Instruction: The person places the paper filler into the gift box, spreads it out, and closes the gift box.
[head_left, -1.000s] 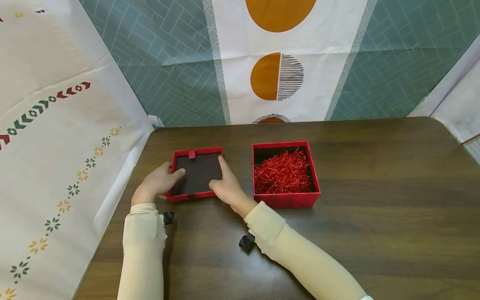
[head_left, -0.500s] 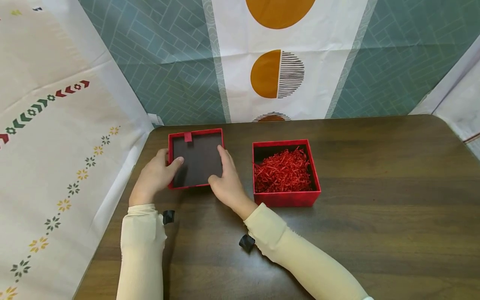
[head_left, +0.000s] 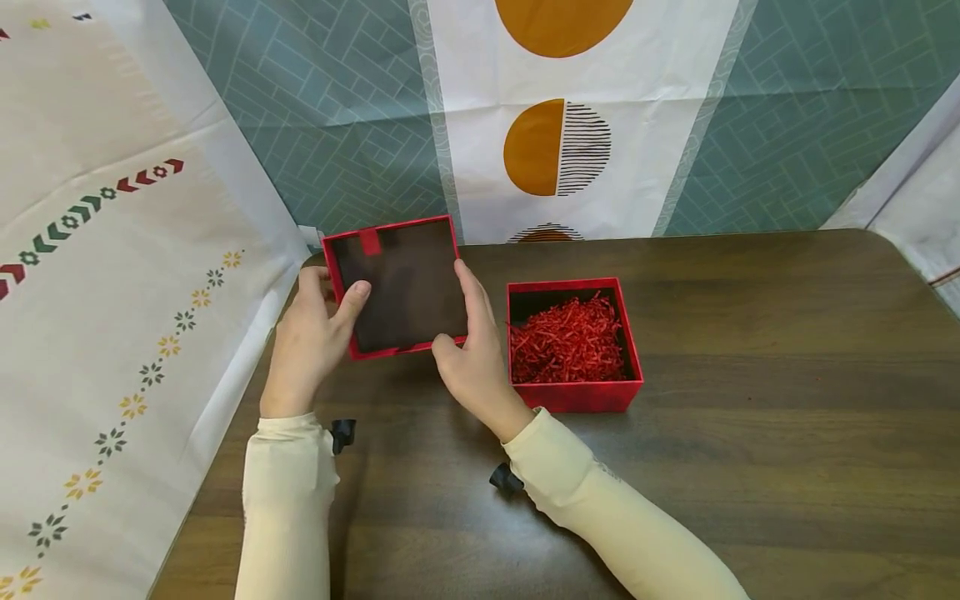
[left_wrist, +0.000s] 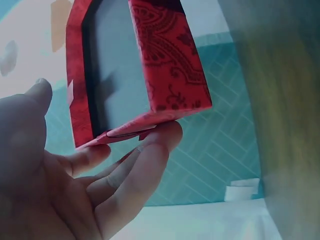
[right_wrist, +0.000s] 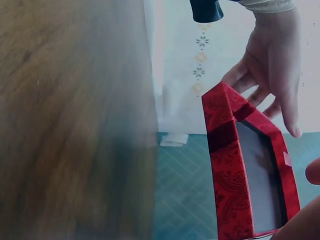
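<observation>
Both hands hold a shallow red box lid [head_left: 405, 287], its dark inside turned up toward the head camera and a small red tab at the far edge. My left hand [head_left: 303, 342] has its fingers at the lid's left side, thumb over the inner face. Curled fingers [left_wrist: 150, 160] touch the lid's patterned side in the left wrist view, the thumb standing apart. My right hand [head_left: 480, 367] grips the near right corner between thumb and fingers. In the right wrist view the lid [right_wrist: 231, 185] is raised and tilted. To its right stands a red box [head_left: 570, 398].
Shredded red paper [head_left: 566, 342] fills much of the box. The wooden table [head_left: 750, 400] meets a patterned cloth [head_left: 330, 108] at the back and a pale cloth [head_left: 150, 275] at the left. Black wrist cameras sit by both cuffs.
Both hands have raised the lid off the table, moving it away from the person and tilting it, left side higher up. The box with shredded paper has stayed put.
</observation>
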